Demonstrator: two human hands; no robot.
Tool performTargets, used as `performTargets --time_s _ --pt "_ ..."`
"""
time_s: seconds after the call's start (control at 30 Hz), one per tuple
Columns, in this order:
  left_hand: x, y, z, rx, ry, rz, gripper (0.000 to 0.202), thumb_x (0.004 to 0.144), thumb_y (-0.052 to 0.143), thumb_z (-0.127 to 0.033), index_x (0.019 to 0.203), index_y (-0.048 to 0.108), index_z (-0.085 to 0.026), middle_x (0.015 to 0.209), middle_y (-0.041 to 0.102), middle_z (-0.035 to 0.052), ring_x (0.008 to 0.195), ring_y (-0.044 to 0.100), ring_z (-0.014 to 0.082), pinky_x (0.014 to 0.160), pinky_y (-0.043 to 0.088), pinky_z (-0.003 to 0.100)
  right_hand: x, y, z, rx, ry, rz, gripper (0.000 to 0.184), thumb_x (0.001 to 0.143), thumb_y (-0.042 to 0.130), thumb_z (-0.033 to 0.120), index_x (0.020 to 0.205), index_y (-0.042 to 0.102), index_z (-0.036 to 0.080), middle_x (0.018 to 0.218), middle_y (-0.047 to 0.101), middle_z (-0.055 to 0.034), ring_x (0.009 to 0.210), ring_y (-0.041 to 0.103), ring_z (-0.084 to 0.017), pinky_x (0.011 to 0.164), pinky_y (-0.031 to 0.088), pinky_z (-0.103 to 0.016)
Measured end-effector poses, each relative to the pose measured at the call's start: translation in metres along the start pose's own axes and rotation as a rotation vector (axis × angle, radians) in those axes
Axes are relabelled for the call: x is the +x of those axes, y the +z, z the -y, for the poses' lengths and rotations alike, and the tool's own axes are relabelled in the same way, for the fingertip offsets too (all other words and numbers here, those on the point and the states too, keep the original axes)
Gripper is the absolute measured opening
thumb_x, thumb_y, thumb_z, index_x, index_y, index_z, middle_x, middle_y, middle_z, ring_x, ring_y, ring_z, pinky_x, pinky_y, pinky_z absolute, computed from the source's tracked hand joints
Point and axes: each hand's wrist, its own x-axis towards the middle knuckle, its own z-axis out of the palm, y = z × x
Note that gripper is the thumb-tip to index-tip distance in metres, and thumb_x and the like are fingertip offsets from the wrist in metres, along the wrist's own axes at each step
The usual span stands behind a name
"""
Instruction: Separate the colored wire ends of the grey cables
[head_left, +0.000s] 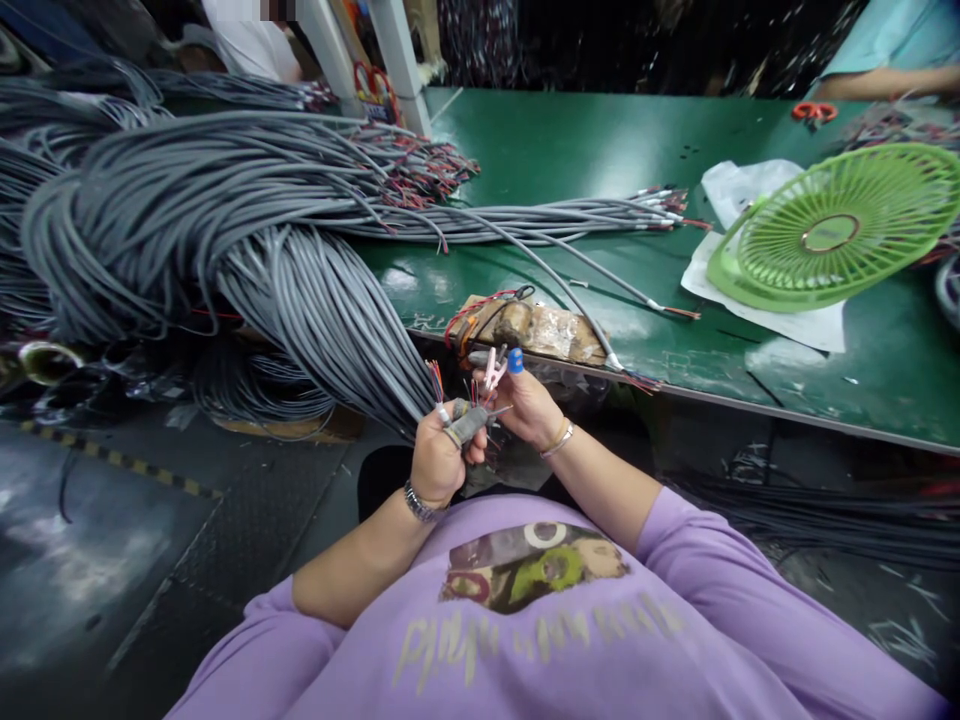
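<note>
My left hand (439,460) is closed around the end of a grey cable (445,415), whose thin coloured wires (435,378) fan out above the fist. Grey tape (469,424) is wrapped on the fingers of this hand. Close on its right, my right hand (534,412) has its fingers bent together near more thin wires. A blue finger cap (515,360) covers its thumb tip. Beside that thumb a small pale pink, V-shaped piece (493,370) sticks up. What exactly the right fingers pinch is too small to make out.
A thick bundle of grey cables (322,310) hangs over the green table (570,140) at left. A taped brown block (544,330) lies at the near edge. Cable ends (660,207), a green fan (832,230) and orange-handled scissors (814,112) are on the tabletop. Other people stand beyond.
</note>
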Motion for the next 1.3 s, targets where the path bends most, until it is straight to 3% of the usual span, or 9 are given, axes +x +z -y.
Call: performTargets --time_s 0.17,0.43,0.67,0.9,1.13,1.3 --pt "-0.002 -0.001 -0.001 0.01 0.007 0.003 0.034 0.072 0.073 -0.04 0.056 0.055 -0.016 0.047 0.056 -0.0025 0.034 0.046 0.0053 0.033 0.031 0.016 0.003 -0.007 -0.012 -0.193 -0.187 -0.127 0.059 0.08 0.051 0.074 0.071 0.064 0.017 0.065 0.059 -0.0008 0.054 0.044 -0.009 0.053 0.038 -0.024" --pt "0.0 -0.001 0.002 0.017 -0.001 0.003 0.033 0.071 0.072 -0.042 0.058 0.055 -0.016 0.048 0.057 -0.0028 0.034 0.046 0.0052 0.033 0.032 0.016 0.004 0.004 0.001 0.123 0.057 -0.116 0.045 0.077 0.067 0.062 0.078 0.066 0.017 0.072 0.064 -0.0009 0.056 0.049 -0.009 0.052 0.041 -0.023" --pt "0.002 -0.001 0.004 0.028 0.0 0.008 0.032 0.071 0.073 -0.04 0.059 0.056 -0.016 0.049 0.058 -0.0027 0.034 0.046 0.0051 0.033 0.032 0.016 0.004 0.011 0.004 0.192 0.053 -0.163 0.045 0.079 0.065 0.062 0.078 0.064 0.017 0.068 0.064 0.0001 0.055 0.051 -0.009 0.051 0.041 -0.021" --pt "-0.007 -0.004 0.001 0.029 0.032 -0.003 0.033 0.072 0.074 -0.041 0.058 0.056 -0.016 0.049 0.058 -0.0024 0.035 0.047 0.0051 0.034 0.032 0.016 -0.006 0.001 0.009 0.138 0.114 -0.058 0.054 0.084 0.05 0.071 0.085 0.065 0.019 0.077 0.067 -0.0021 0.06 0.054 -0.011 0.053 0.045 -0.022" --pt "-0.008 -0.002 0.005 -0.021 0.074 -0.092 0.029 0.071 0.076 -0.038 0.065 0.058 -0.016 0.054 0.063 -0.0028 0.038 0.052 0.0065 0.037 0.038 0.017 -0.01 -0.002 0.01 0.054 -0.011 -0.031 0.036 0.084 0.065 0.053 0.084 0.067 0.017 0.07 0.062 0.0001 0.057 0.047 -0.008 0.052 0.041 -0.02" --pt "-0.003 0.001 0.005 -0.053 0.079 -0.125 0.029 0.07 0.077 -0.037 0.066 0.058 -0.016 0.054 0.062 -0.0033 0.039 0.053 0.0062 0.038 0.038 0.016 -0.009 0.001 0.008 0.039 -0.013 -0.064 0.036 0.08 0.07 0.052 0.081 0.066 0.016 0.068 0.06 0.0014 0.057 0.047 -0.007 0.053 0.041 -0.02"
